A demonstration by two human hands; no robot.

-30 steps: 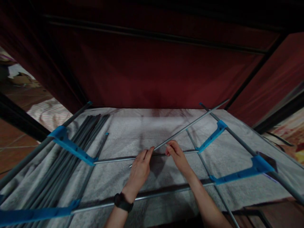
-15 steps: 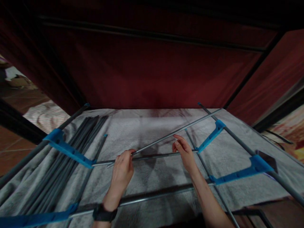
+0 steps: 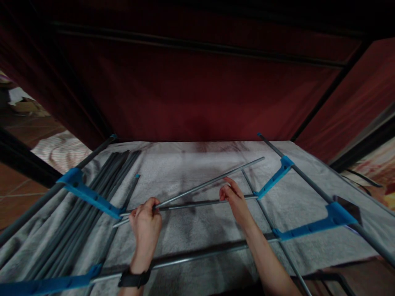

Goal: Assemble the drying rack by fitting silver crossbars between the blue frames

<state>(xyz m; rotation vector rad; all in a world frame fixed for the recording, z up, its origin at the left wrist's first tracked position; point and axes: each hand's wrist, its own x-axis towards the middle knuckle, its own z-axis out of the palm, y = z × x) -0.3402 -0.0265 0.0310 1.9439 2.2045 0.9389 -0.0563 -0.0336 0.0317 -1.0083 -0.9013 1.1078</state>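
Observation:
My left hand (image 3: 145,220), a dark watch on its wrist, is closed around a thin grey metal tube (image 3: 191,190). This tube slants up to the right, its far end raised. With fingers half curled and the index finger stretched toward the tube's underside, my right hand (image 3: 233,199) stays close; whether it touches is unclear. Below the held tube, a crossbar (image 3: 185,204) runs between a left blue plastic bracket (image 3: 89,198) and a right blue plastic bracket (image 3: 273,179). Nearer me, a second crossbar (image 3: 197,257) joins a lower right bracket (image 3: 311,227) and a lower left bracket (image 3: 52,283).
Several loose grey tubes (image 3: 83,213) lie bundled on the left of the pale cloth (image 3: 185,160). Long side poles (image 3: 311,183) bound the frame. A dark red panel (image 3: 200,94) rises behind; a dark flat object (image 3: 348,209) lies at right.
The held tube has slid left and its far end has dropped lower. My left hand moved left and slightly nearer with it; my right hand shifted slightly left.

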